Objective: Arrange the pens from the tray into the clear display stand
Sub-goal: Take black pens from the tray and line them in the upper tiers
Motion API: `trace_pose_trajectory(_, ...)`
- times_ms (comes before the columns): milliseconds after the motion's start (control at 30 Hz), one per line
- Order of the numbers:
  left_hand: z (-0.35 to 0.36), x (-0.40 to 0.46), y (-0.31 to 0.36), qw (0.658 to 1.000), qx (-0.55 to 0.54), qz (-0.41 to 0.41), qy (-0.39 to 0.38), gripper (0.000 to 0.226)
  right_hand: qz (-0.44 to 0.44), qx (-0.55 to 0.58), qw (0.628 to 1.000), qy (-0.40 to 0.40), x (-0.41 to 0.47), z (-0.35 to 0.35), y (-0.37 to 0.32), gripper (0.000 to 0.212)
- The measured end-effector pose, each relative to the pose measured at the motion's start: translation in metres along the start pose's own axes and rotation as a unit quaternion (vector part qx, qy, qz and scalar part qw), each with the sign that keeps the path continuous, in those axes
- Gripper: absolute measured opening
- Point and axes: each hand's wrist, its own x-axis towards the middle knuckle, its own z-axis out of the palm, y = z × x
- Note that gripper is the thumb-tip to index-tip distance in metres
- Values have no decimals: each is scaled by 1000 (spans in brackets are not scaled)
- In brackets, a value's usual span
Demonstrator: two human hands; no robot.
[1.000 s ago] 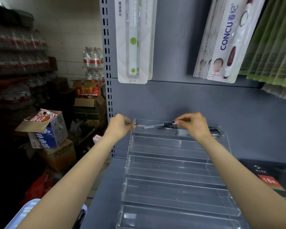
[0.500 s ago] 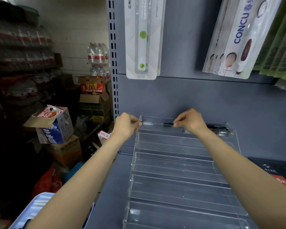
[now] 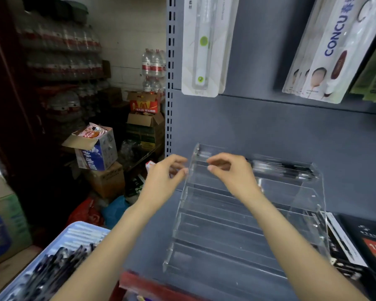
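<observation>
While both my hands, left (image 3: 165, 174) and right (image 3: 230, 172), hover with loose empty grip, pens (image 3: 282, 168) lie in the stand's (image 3: 237, 224) top row; next, reach low to the tray (image 3: 74, 233).

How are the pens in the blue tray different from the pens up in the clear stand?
The pens in the blue tray lie in a jumbled heap, pointing different ways; the pens in the clear stand lie side by side in one neat row. The tray pens sit low by the left arm; the stand pens fill the right part of the top step. Both sets look dark, and no hand holds either.
</observation>
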Motion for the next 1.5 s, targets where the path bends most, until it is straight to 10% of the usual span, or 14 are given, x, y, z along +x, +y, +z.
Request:
trace_pose_trajectory(367, -110, -102, -128, 985, 106, -131, -47, 14, 25, 25, 987, -157, -76, 188, -75, 18)
trace_pose_trajectory(667, -160, -168, -272, 942, 178, -206, -197, 20, 212, -45, 941, -259, -115, 333, -58, 29)
trace_pose_trajectory(1100, -150, -189, -346, 882, 249, -143, -373, 58, 347, -133, 903, -214, -123, 409, -6, 27)
trace_pose_trajectory(1500, -154, -185, -345, 893, 235, -135, -360, 52, 372, -198, 881, -216, -98, 430, 1, 46)
